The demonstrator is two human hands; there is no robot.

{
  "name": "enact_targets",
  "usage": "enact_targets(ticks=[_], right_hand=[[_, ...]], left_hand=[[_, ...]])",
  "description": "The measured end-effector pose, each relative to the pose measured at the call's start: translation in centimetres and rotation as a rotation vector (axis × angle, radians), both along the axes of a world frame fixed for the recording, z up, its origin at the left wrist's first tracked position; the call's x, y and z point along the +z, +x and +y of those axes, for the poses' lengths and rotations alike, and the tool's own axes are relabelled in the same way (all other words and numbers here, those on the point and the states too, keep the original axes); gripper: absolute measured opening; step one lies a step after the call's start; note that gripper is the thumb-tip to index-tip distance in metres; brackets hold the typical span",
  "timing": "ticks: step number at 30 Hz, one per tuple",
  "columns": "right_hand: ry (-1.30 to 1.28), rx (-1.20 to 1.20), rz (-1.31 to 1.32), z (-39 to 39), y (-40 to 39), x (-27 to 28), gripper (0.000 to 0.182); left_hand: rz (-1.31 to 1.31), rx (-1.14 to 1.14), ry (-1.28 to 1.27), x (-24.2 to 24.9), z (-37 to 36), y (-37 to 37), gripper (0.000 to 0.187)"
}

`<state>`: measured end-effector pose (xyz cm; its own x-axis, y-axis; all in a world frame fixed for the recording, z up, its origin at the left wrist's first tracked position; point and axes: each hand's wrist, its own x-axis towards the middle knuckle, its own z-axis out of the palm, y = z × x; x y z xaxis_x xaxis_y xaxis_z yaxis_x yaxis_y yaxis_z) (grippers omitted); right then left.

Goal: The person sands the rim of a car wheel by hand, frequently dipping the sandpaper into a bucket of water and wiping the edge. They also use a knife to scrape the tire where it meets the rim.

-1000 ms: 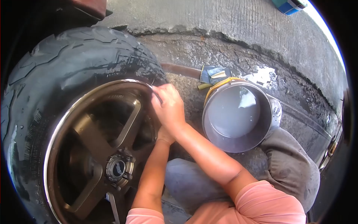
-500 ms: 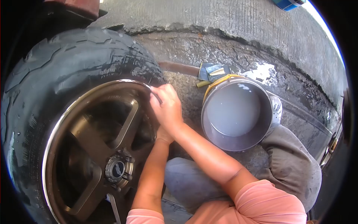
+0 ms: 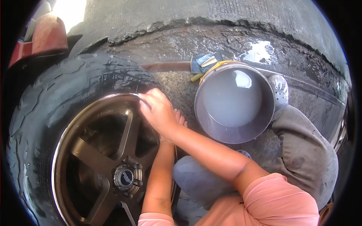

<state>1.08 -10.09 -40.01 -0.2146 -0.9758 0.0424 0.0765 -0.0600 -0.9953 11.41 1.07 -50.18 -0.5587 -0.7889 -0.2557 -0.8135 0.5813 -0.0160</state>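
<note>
My right hand (image 3: 157,113) is at the upper right edge of the bronze wheel rim (image 3: 98,102). Its thumb and fingers are pinched together at the rim's lip, with a thin dark edge showing between them; I cannot make out what it is. Below and partly behind the right wrist is my left hand (image 3: 181,118), mostly hidden. Its visible fingertips are spread beside the tire's right side, and no object shows in them. The black off-road tire (image 3: 49,98) surrounds the rim and looks wet. A round center cap (image 3: 123,177) sits at the hub.
A grey bucket (image 3: 201,120) of cloudy water stands to the right of the wheel. Behind it lie dark sheets (image 3: 199,64) with a pale piece on top. My bent leg (image 3: 305,150) and perforated shoe (image 3: 279,89) flank the bucket. A red part (image 3: 49,34) juts out at upper left.
The view has shifted, so the wheel sits lower and the bucket further left. My right hand has moved slightly leftward along the rim's lip. The left fingertips now show past the right wrist.
</note>
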Motion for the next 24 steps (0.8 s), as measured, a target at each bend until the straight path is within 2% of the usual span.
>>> enact_targets(ticks=[2, 5, 8, 11, 14, 17, 20, 24], right_hand=[[0.034, 0.000, -0.019, 0.3, 0.2, -0.4, 0.020], [0.063, 0.037, -0.078, -0.7, -0.2, 1.6, 0.021], [0.045, 0.040, 0.012, 0.3, -0.3, -0.2, 0.021], [0.014, 0.036, -0.045, -0.6, -0.2, 0.7, 0.022], [-0.014, 0.032, -0.047, -0.6, -0.2, 1.0, 0.022], [0.018, 0.040, 0.013, 0.1, -0.1, -0.3, 0.024], [-0.027, 0.047, -0.064, -1.1, -0.2, 1.9, 0.025], [0.032, 0.068, 0.101, 0.1, -0.6, 0.2, 0.027]], left_hand=[[0.084, 0.021, 0.016, -0.7, 0.4, 0.5, 0.030], [-0.025, 0.035, 0.035, 0.7, -0.3, -0.5, 0.030], [0.061, 0.029, -0.029, -3.0, 1.6, 2.2, 0.030], [-0.013, -0.006, -0.029, -0.1, 0.1, 0.1, 0.029], [-0.040, 0.001, -0.014, 0.6, -0.2, -0.4, 0.029], [-0.010, 0.023, -0.016, -1.1, 0.5, 0.7, 0.029], [-0.023, 0.033, 0.023, 1.1, -0.5, -0.8, 0.029], [0.061, 0.076, 0.006, -1.4, 0.5, 0.7, 0.028]])
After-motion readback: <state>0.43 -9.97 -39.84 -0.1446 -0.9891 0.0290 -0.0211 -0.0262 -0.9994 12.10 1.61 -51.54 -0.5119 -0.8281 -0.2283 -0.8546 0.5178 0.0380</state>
